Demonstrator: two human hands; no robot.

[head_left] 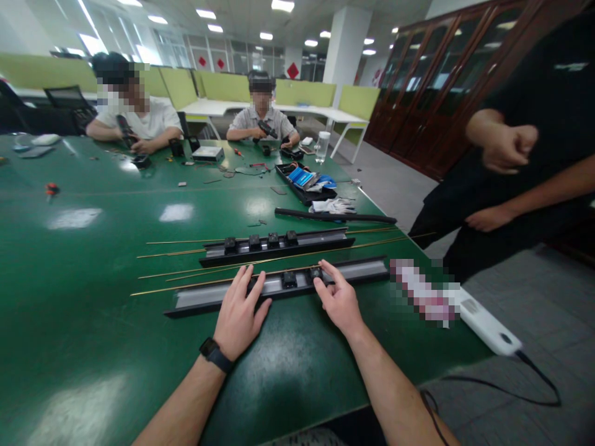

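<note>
A long black channel with a grey inner face (198, 297) lies across the green table in front of me. Small black blocks sit in it, among them a middle block (289, 280). My left hand (240, 306), with a dark watch on its wrist, lies over the channel's left part, fingers spread; a block is partly hidden under them. At the right, the thumb and index finger of my right hand (341, 300) close around another black block (316, 273). A thin brass rod (171, 288) runs along the channel's far edge, passing by both hands.
Behind lies a second channel (279, 246) with several black blocks and more brass rods (176, 272). Farther back are a black strip (334, 217), gloves (332, 205) and a black tray (304, 186). A power strip (488, 325) lies right. A person stands there; two sit opposite.
</note>
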